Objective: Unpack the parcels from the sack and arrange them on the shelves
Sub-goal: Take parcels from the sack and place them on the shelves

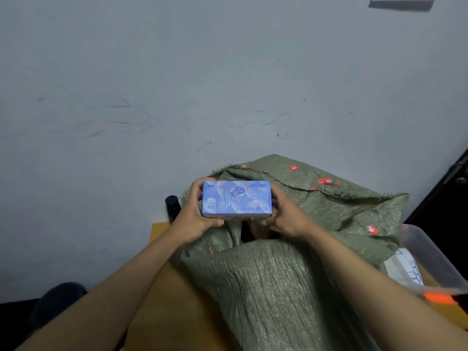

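— Parcel (pixel 236 197) status?

— Blue box, clear of the sack (pixel 273 274), held just above its open mouth. My left hand (pixel 196 216) is clamped on one short end, my right hand (pixel 283 219) on the other, fingers curled round it.

— What could go wrong?

— I see no shelves from here, so I'd have to turn while carrying it. It's gripped only by its ends; if one hand eases off, I'd guess it tips and falls back into the sack.

— What's in the sack?

— Something tan shows in the dark opening, maybe another parcel; I can't tell. The clear plastic bin (pixel 430 257) just beside the sack holds a white printed packet (pixel 402 268).
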